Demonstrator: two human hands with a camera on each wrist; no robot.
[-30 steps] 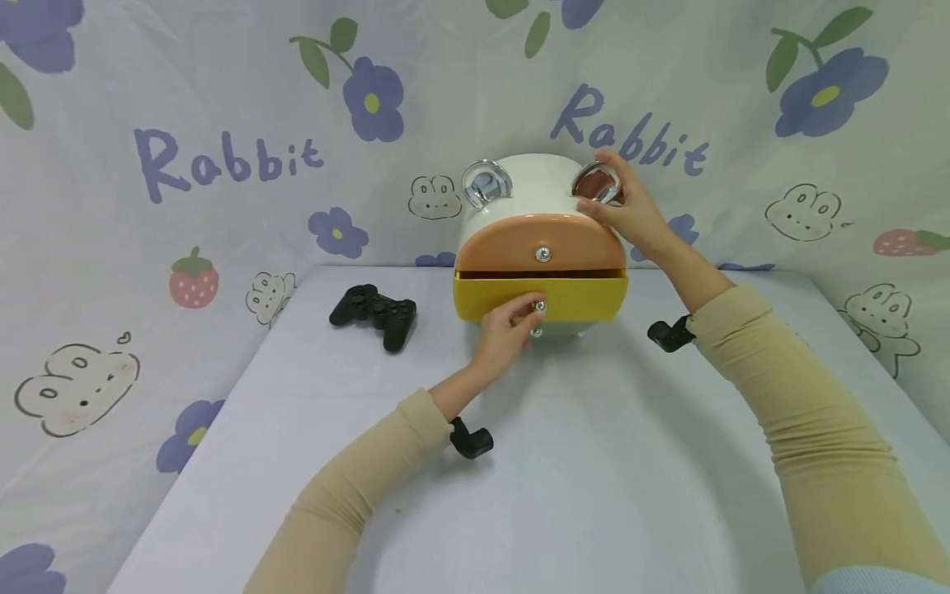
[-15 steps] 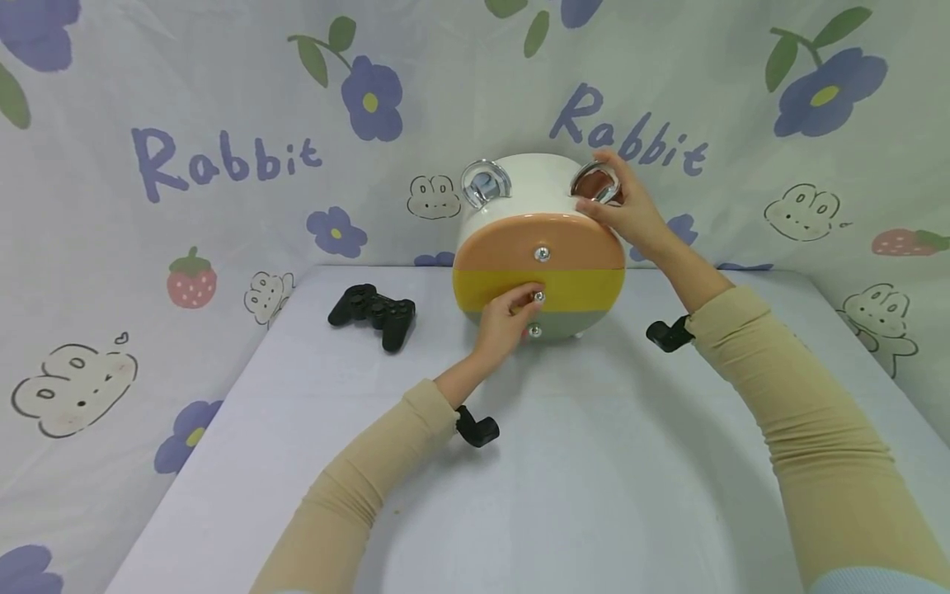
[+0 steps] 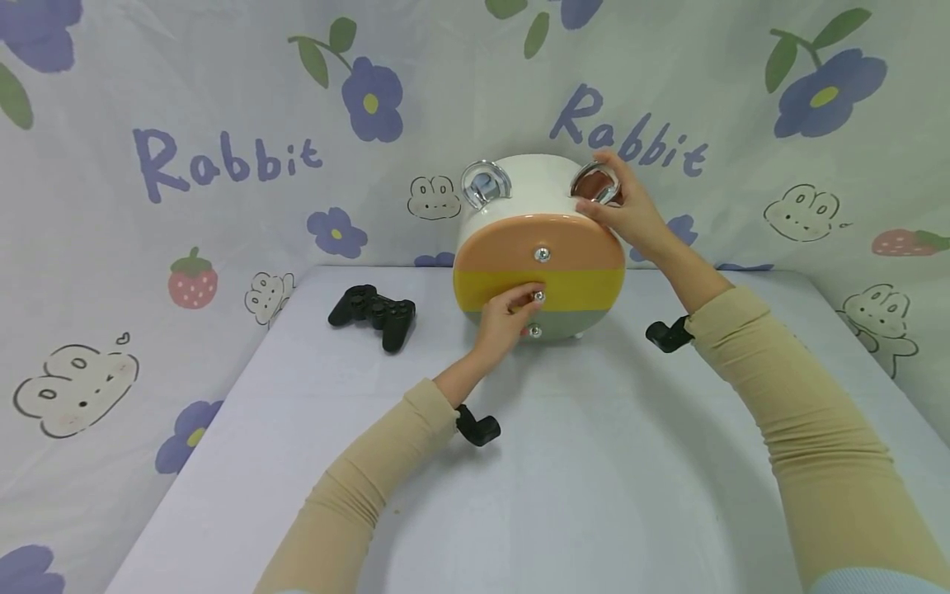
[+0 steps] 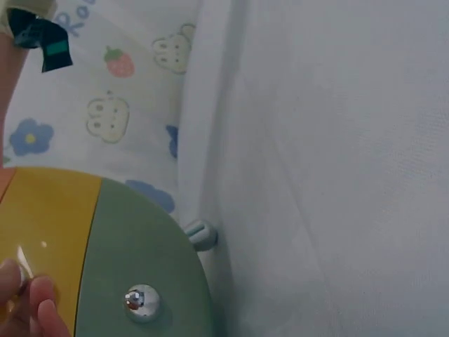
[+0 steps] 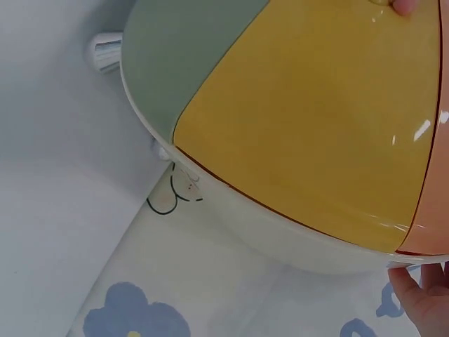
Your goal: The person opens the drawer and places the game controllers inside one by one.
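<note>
A rounded drawer box [image 3: 538,181] with a white shell stands at the back of the table. Its front has an orange drawer [image 3: 497,245], a yellow drawer [image 3: 586,289] and a green drawer [image 3: 579,322], all flush with the shell. My left hand [image 3: 505,326] pinches the silver knob [image 3: 539,296] of the yellow drawer between thumb and fingers. Up at the box's top right, my right hand [image 3: 627,206] grips the chrome ear-shaped ring [image 3: 610,175]. In the left wrist view the green drawer's round knob [image 4: 142,303] shows close by.
A black game controller [image 3: 373,313] lies on the white table [image 3: 579,478] left of the box. A second chrome ring [image 3: 486,183] tops the box's left side. A printed curtain [image 3: 245,99] hangs right behind. Black camera mounts [image 3: 478,427] stick out from both wrists.
The yellow drawer, pulled out a little one second ago, has slid inward until flush, my left hand moving along with its knob. My right hand has stayed on the ring.
</note>
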